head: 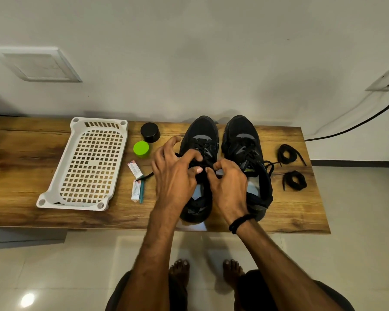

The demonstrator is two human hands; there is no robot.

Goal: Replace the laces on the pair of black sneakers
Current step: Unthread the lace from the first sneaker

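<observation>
Lace [147, 175] in left hand [175, 176], right hand [229, 185]

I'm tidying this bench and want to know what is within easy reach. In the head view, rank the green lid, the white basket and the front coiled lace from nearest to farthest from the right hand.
1. Coiled lace: just to the right of the right hand.
2. Green lid: well to its left.
3. White basket: farthest left.

No text is legible; the print on the two small packets [135, 189] is too small to read.
</observation>
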